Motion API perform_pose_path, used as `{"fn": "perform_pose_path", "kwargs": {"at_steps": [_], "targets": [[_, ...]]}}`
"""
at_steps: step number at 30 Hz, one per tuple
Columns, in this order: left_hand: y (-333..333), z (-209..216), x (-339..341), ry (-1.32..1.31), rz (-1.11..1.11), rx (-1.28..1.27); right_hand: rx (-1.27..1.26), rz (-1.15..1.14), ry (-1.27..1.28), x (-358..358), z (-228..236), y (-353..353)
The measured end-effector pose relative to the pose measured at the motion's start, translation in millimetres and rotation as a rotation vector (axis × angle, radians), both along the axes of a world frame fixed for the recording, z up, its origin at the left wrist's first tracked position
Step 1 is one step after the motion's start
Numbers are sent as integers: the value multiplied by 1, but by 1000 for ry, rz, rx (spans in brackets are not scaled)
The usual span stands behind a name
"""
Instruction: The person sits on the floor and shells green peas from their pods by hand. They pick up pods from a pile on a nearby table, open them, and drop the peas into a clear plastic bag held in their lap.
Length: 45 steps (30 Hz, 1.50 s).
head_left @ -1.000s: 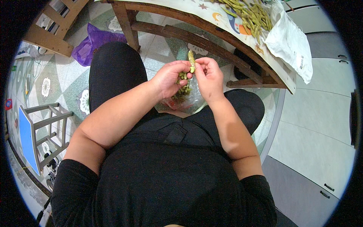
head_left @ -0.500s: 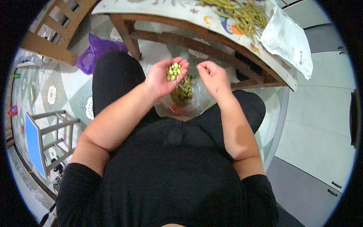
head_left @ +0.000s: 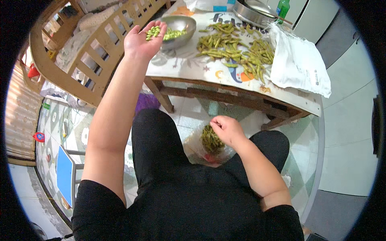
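At 11 o'clock, the left hand (head_left: pixel 140 45), palm up, holds shelled soybeans (head_left: pixel 152 33) beside a part-filled metal bowl (head_left: pixel 185 38); unshelled pods (head_left: pixel 225 41) remain at 1 o'clock; the right hand (head_left: pixel 228 131) pinches closed over bagged husks (head_left: pixel 212 140).

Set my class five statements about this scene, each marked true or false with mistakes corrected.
1. The left hand holds shelled soybeans in its open palm. True.
2. The stool has a red seat. False: its seat is blue.
3. The metal bowl stands on the stool. False: it stands on the table.
4. Soybean pods lie on the table beside a white bag. True.
5. The right hand is over the metal bowl. False: it is near the translucent plastic bag.
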State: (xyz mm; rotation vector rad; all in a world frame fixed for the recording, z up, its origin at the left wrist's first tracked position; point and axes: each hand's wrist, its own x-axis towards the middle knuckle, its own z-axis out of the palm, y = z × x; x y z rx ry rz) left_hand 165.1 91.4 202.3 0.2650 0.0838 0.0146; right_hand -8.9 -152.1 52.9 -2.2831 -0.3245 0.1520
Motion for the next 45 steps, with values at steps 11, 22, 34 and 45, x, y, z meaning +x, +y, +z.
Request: {"fn": "perform_pose_path", "kwargs": {"at_steps": [11, 22, 34, 45], "targets": [[19, -13, 92, 4, 149, 604, -76, 57, 1, 1, 1, -3], [13, -21, 107, -63, 291, 933, -63, 135, -101, 0, -2, -1], [-82, -26, 48, -680, 370, 2085, -116, 168, -66, 0, -6, 2], [-120, -85, 31, -803, 216, 2542, -158, 278, -54, -5, -12, 10]]}}
